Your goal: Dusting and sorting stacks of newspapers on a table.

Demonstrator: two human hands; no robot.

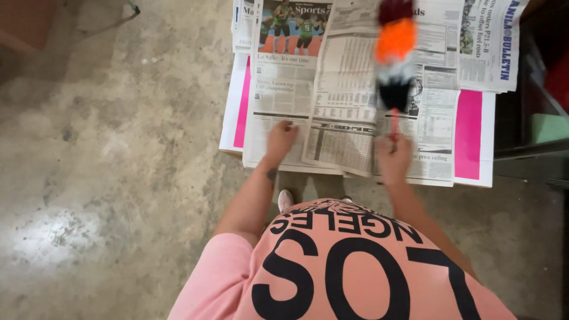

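The left hand (281, 137) pressed flat, fingers released, on the newspaper (296, 101); the right hand (393, 155) clenched the feather duster (396, 56). Light strokes with the paper pinned would have served best.

A feather duster (394, 56), in bands of dark red, orange, white and black, is blurred, and its tip is cut off by the top edge at twelve o'clock. Its thin handle disappears inside the right hand (393, 155). Newspaper sheets (355, 89) run past the top edge. A green object (548, 127) at three o'clock is cropped and unidentifiable.
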